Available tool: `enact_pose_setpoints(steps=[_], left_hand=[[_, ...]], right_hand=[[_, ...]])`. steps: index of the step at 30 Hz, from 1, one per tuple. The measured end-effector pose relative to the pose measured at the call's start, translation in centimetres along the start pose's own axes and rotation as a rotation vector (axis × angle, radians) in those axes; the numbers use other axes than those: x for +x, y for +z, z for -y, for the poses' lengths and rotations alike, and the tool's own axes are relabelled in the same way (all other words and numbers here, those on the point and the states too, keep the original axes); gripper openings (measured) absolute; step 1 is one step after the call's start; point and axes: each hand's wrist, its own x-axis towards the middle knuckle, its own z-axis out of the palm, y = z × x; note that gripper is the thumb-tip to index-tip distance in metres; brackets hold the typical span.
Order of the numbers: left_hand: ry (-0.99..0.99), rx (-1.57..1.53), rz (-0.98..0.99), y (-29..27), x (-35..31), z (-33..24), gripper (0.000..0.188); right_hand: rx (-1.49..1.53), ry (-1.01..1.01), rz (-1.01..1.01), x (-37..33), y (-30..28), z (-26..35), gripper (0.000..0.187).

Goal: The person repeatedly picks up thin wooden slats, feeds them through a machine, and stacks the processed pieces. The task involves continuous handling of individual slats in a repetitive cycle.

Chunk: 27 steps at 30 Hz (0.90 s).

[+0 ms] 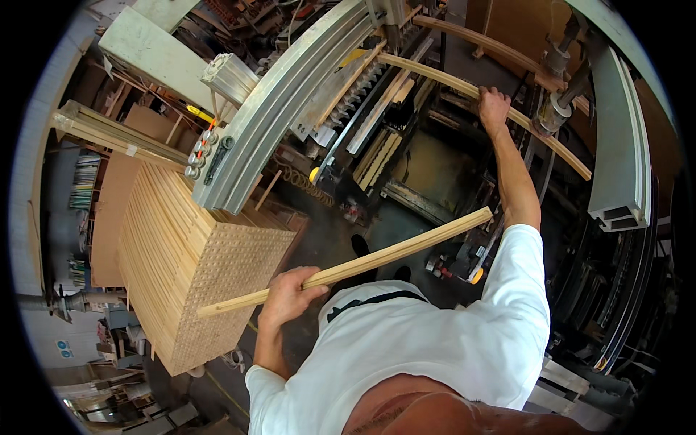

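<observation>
My left hand [287, 297] is closed around a long, slim wooden strip [395, 255] with a groove along it. This strip slants across in front of my body, its left end beside a big stack of similar strips [235, 257] and its right end in the air near the machine. Stretched forward, my right hand [494, 107] has its fingers curled over a second wooden strip [428, 75], which spans the machine's rails. The fingertips of my right hand are partly hidden.
A grey metal beam [290, 94] arches over the machine bed [377, 148] on the left. Clamping cylinders [553, 116] stand close to the right end of the second strip. Another grey beam [616, 145] rises at the right. Farther back lies one more wooden piece [493, 45].
</observation>
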Motion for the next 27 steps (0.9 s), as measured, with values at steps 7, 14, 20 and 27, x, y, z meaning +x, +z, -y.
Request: enact_pose_setpoints(steps=[7,14,20,27], left_hand=[[-0.146,-0.318,-0.150,-4.6,-7.1,4.1,0.038],[-0.302,-0.432,-0.453,-10.0,-17.3,7.6,0.034],[-0.435,-0.326,-0.672,-14.3,-28.0,15.3,0.031],[-0.481,-0.456,-1.104,-19.1,-37.5,28.8,0.040]], right_hand=[[-0.028,0.014,0.030,0.0,0.2,0.0,0.031],[-0.111,0.073,0.128,0.8,-0.1,1.2,0.029],[0.069,0.111,-0.046,1.3,0.0,2.0,0.048],[1.072,-0.044,-0.068,-8.5,-11.2,19.5,0.039]])
